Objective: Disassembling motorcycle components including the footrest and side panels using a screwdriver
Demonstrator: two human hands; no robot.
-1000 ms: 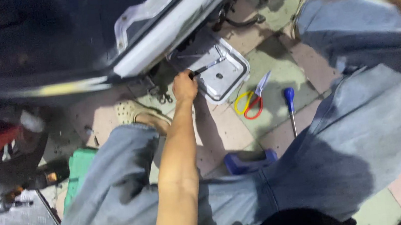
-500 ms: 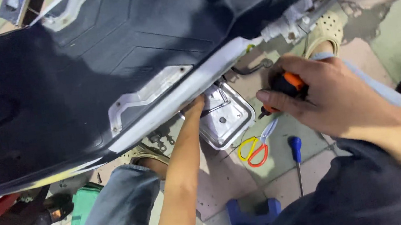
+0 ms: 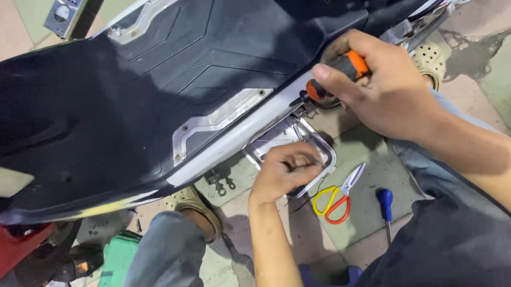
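The right hand [image 3: 389,94] is gripping a screwdriver [image 3: 332,78] at two o'clock, risking slipping off the panel [image 3: 137,105]; the left hand [image 3: 284,172] is curling into the tray [image 3: 322,146].

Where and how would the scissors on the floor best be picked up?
Probably by the yellow and red handle loops of the scissors, from above: they lie flat on the tile, loops toward the left hand, blades pointing away up-right, with clear floor around the loops.
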